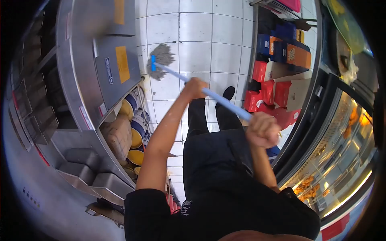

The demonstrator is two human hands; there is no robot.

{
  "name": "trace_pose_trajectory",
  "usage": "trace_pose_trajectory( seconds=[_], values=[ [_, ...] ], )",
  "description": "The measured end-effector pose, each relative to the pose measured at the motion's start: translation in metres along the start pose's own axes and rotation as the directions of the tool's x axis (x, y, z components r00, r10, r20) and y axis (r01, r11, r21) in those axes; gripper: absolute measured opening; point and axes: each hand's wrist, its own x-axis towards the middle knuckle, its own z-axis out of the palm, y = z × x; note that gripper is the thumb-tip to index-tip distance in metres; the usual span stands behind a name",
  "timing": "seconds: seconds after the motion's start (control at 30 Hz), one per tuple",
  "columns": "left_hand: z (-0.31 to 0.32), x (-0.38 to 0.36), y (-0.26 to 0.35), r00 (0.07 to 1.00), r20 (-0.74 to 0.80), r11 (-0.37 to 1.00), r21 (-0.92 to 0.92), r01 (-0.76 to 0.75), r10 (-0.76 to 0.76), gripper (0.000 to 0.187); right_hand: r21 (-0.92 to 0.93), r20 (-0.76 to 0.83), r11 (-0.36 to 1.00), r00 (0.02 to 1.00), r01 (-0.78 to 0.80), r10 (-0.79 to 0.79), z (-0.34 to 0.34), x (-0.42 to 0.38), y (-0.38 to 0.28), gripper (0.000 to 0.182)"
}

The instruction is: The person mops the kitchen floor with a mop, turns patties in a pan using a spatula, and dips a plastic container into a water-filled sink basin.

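Observation:
A string mop with a light blue handle (227, 103) runs slantwise in front of my body. Its grey strands (163, 54) lie spread on the white tiles at the foot of the steel cabinet, joined to the handle by a bright blue clamp. Partway down the handle, my left hand (196, 88) is closed around it. My right hand (263, 129) makes a fist round the handle's upper end, close to my right hip. Both my shoes stand on the floor behind the mop head; one dark shoe (229, 93) shows plainly.
White floor tiles (196, 27) form a narrow aisle. Along its left stands a steel cabinet (108, 76), with several tubs (137, 138) on a low shelf. Red and blue boxes (281, 94) fill a shelf on the right, beside a lit glass case (341, 148) holding fried food.

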Motion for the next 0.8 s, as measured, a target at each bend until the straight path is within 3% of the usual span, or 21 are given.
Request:
trace_pose_trajectory(
  seconds=[0.17, 0.2, 0.27, 0.33, 0.37, 0.47, 0.53, 0.6, 0.67, 0.73, 0.8],
  values=[
    [-0.025, -0.065, -0.046, 0.995, 0.053, 0.991, 0.106, 0.079, -0.085, 0.012, -0.123, -0.016, 0.992, 1.000, -0.003, 0.001, -0.005, -0.071, 0.062, 0.050],
    [-0.025, -0.070, -0.053, 0.994, 0.054, 0.988, 0.134, 0.082, -0.090, 0.013, -0.101, 0.059, 0.995, 0.998, 0.003, 0.003, -0.007, -0.069, 0.060, 0.048],
    [-0.013, -0.056, -0.055, 0.992, 0.056, 0.976, 0.194, 0.096, -0.109, 0.015, -0.071, 0.026, 0.997, 0.999, -0.027, 0.028, -0.026, -0.070, 0.056, 0.047],
    [0.003, -0.037, -0.032, 0.986, 0.058, 0.958, 0.250, 0.139, -0.158, 0.016, -0.106, 0.007, 0.991, 0.997, -0.077, 0.078, -0.047, -0.063, 0.032, 0.047],
    [0.013, -0.025, -0.020, 0.984, 0.086, 0.975, 0.173, 0.141, -0.157, 0.019, -0.123, 0.001, 0.988, 0.995, -0.097, 0.098, -0.058, -0.056, 0.020, 0.046],
    [0.063, 0.017, 0.032, 0.998, -0.059, 0.982, 0.183, 0.048, -0.038, 0.020, -0.209, 0.034, 0.977, 0.998, -0.045, 0.053, -0.076, -0.024, -0.048, 0.040],
    [0.101, 0.043, 0.058, 0.991, -0.137, 0.994, 0.110, 0.025, -0.010, 0.019, -0.350, 0.077, 0.935, 0.994, -0.052, 0.083, -0.085, -0.002, -0.104, 0.031],
    [0.141, 0.079, 0.103, 0.980, -0.196, 0.990, -0.141, -0.019, -0.009, 0.020, -0.468, 0.083, 0.884, 0.995, -0.008, 0.053, -0.088, 0.022, -0.159, 0.024],
    [0.174, 0.117, 0.148, 0.973, -0.220, 0.978, -0.181, -0.107, 0.066, 0.023, -0.533, 0.071, 0.844, 0.991, -0.057, 0.112, -0.085, 0.042, -0.211, 0.020],
    [0.197, 0.148, 0.201, 0.950, -0.294, 0.925, -0.323, -0.201, 0.104, 0.025, -0.544, 0.157, 0.838, 0.986, 0.038, 0.057, -0.075, 0.047, -0.238, 0.015],
    [0.230, 0.165, 0.216, 0.944, -0.304, 0.931, -0.292, -0.218, 0.126, 0.024, -0.601, 0.253, 0.793, 0.965, 0.101, 0.070, -0.071, 0.046, -0.245, 0.011]
  ],
)
